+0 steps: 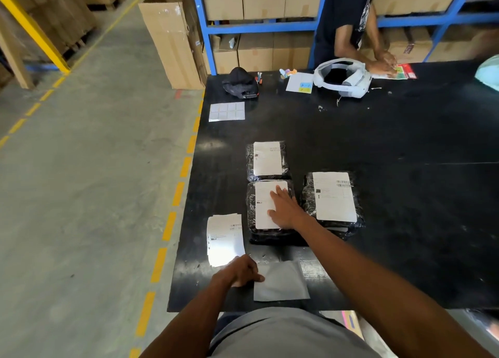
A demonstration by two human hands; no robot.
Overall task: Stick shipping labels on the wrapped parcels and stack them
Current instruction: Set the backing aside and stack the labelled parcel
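Observation:
Three black wrapped parcels lie on the black table (405,222), each with a white label on top. My right hand (285,209) presses flat, fingers straight, on the label of the near parcel (259,222). A second parcel (267,160) lies just behind it. The third (333,199) sits to the right, on top of what looks like another parcel. My left hand (240,272) rests with curled fingers at the left edge of a grey backing sheet (283,283), holding that edge. A pile of shipping labels (224,238) lies left of the near parcel.
Across the table another person's hands work on a colourful sheet (403,72). A white headset (341,78), a black cap (240,83), a paper with sticky notes (299,83) and a sticker sheet (226,111) lie at the far side. Cardboard boxes fill blue racks (202,28) behind.

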